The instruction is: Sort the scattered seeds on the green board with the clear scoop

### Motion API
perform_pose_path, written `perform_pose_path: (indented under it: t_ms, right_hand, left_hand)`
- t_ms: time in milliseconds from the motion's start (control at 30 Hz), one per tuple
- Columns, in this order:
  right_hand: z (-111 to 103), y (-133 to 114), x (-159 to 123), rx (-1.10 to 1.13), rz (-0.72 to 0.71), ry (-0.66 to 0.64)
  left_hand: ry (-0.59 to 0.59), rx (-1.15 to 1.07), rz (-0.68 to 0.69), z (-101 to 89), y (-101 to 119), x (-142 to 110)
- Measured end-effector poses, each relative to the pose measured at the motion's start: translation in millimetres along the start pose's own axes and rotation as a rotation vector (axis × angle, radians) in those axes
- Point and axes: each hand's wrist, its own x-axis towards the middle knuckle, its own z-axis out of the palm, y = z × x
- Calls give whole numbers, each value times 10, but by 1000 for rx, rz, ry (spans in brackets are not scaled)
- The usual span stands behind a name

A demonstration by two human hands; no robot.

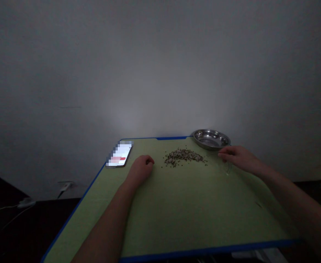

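Note:
A spread pile of small dark and pale grains (182,156) lies on the green tabletop (177,204). My left hand (142,167) rests on the table just left of the pile, its fingers curled into a loose fist with nothing showing in it. To the right of the grains, my right hand (233,155) has thumb and fingertips pinched together; whatever may be between them is too small to make out. Beneath it stands a faint, see-through container (226,168), its outline hard to see. A shiny metal bowl (211,139) sits just behind my right hand.
A phone (120,154) with a lit screen lies at the table's left edge. The table has a blue rim (210,252), and a grey wall (160,73) rises right behind it. Cables and a plug (65,188) are at the lower left.

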Motion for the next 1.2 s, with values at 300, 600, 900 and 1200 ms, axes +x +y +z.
perform_pose_path:
  t_ms: [300,600,900,1200]
  right_hand:
    - [197,44,176,-315,111,85]
    - [371,-63,405,-191,52,65]
    - [557,-280,522,-82,-24,27]
    - [676,-489,389,32,-99,-6]
  left_hand:
    - [-11,-11,-15,-56,26,-18]
    - [0,-20,-10,-32,-28,5]
    - [-16,-20,-40,-38,-2,15]
    - [-12,-23,-20,-47,-1,-2]
